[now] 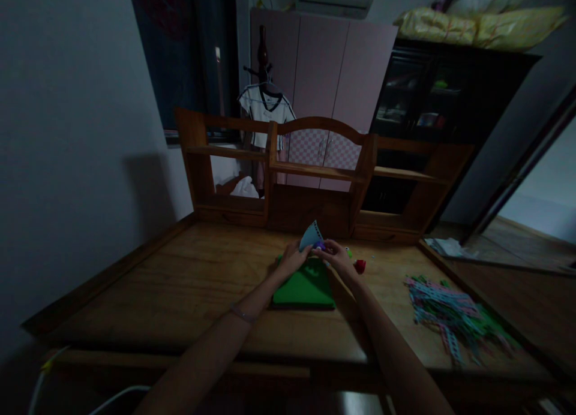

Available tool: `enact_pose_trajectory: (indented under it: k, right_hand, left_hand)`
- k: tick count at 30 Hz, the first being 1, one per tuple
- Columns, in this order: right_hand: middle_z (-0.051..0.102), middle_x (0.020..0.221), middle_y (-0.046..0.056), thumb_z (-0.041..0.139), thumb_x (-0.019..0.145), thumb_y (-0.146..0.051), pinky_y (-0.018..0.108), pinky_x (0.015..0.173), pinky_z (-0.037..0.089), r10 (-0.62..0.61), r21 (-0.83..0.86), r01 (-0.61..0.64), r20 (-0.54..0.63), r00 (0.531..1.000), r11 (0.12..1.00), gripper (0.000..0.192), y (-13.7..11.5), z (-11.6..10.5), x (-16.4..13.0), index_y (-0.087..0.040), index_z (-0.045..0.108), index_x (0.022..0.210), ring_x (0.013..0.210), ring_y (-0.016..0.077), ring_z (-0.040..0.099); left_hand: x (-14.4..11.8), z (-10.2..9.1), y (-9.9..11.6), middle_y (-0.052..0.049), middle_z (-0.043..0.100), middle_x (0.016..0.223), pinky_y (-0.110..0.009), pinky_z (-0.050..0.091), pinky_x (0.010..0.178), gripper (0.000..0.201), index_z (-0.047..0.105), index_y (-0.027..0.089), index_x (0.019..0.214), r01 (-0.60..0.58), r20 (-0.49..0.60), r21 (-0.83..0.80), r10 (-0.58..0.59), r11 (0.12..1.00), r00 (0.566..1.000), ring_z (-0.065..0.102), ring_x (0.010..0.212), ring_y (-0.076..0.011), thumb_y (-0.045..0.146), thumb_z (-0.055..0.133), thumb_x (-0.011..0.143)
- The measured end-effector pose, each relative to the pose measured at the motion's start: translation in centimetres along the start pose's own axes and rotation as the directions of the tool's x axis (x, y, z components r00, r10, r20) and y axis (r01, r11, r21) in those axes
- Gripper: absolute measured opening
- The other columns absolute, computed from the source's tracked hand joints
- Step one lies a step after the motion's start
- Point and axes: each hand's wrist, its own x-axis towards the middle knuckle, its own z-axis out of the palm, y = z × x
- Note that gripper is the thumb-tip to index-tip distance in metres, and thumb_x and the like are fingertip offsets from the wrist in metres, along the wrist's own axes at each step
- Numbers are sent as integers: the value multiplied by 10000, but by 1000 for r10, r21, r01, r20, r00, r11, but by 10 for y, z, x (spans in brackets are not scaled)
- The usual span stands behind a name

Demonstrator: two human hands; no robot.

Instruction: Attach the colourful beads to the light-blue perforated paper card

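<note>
Above green board [304, 289], left hand [293, 259], right hand [337, 256] pinching blue strip [311, 234], arms outstretched

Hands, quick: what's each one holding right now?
Left hand: closed, pinching the pale blue strip.
Right hand: closed, fingers on the same strip.

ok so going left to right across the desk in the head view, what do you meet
left hand → light blue paper strip → right hand → small red piece → pile of coloured paper strips
</note>
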Motion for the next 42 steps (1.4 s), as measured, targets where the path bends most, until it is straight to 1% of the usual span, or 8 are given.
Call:
enact_pose_trajectory:
  k: [3, 6, 12, 17, 24, 29, 35, 42]
  right_hand:
    - [633, 842, 16, 720, 575, -463, 257, 625, 433, -15, 12, 15, 3, 1000, 1000, 375, 0, 0, -1, -216, 612, 836, 756, 174, 576]
    - [633, 835, 20, 712, 587, -475, 259, 622, 431, -24, 9, 24, -7, 1000, 1000, 382, 0, 1, -3, -210, 612, 844, 739, 171, 576]
    - [626, 798, 20, 699, 601, -502, 259, 590, 427, -31, -5, 31, -33, 999, 999, 382, -2, 3, -3, -202, 612, 822, 685, 163, 564]
    - [636, 806, 38, 699, 600, -517, 268, 597, 427, -27, -9, 26, -63, 998, 1000, 412, -3, 3, -4, -192, 622, 841, 683, 174, 572]
    - [633, 791, 25, 683, 624, -498, 263, 610, 423, -64, -7, 63, -47, 997, 998, 385, -5, 4, -4, -187, 622, 843, 666, 153, 564]
    - [627, 784, 11, 681, 657, -427, 255, 609, 433, -58, 8, 58, -5, 998, 998, 315, -1, 3, -2, -201, 612, 864, 646, 140, 555]
    - [634, 809, 24, 684, 663, -408, 266, 637, 439, -64, 36, 64, -1, 998, 997, 316, 1, 1, -3, -193, 619, 885, 684, 158, 570]
    - [630, 825, 28, 661, 682, -415, 253, 637, 420, -59, 37, 59, 1, 998, 998, 333, -2, 2, -4, -186, 626, 922, 704, 152, 557]
  left_hand:
    - [1, 1, -1, -70, 658, 718, -259, 415, 613, 318, 682, 154, 792, -19, -1, 36, 19, 999, 1000, 592, 674, -189, 406, 488, 802]
    - [1, 2, -1, -61, 642, 667, -261, 409, 601, 309, 676, 159, 759, -8, 4, 40, 8, 999, 1000, 582, 644, -188, 406, 494, 798]
    - [1, 3, 0, -47, 620, 621, -252, 394, 590, 289, 657, 161, 692, -5, 10, -23, 6, 1000, 1000, 555, 608, -170, 396, 517, 785]
    - [2, 3, -1, -43, 628, 649, -240, 400, 592, 274, 660, 158, 727, -21, 28, -62, 22, 998, 999, 561, 622, -162, 386, 520, 787]
    - [0, 1, 0, -30, 618, 641, -221, 399, 578, 319, 657, 141, 781, 31, 77, 6, -31, 1000, 997, 556, 611, -140, 394, 468, 822]
    - [-1, -2, 4, -42, 621, 637, -227, 404, 598, 315, 663, 139, 769, 51, 76, 98, -59, 994, 995, 569, 659, -158, 383, 470, 819]
    - [-1, -1, 2, -49, 643, 696, -235, 411, 633, 317, 663, 146, 773, 33, 70, 90, -40, 995, 997, 580, 700, -166, 383, 457, 822]
    - [0, 1, 2, -57, 634, 680, -237, 410, 625, 344, 667, 135, 794, 65, 84, 76, -71, 995, 994, 575, 698, -170, 411, 463, 812]
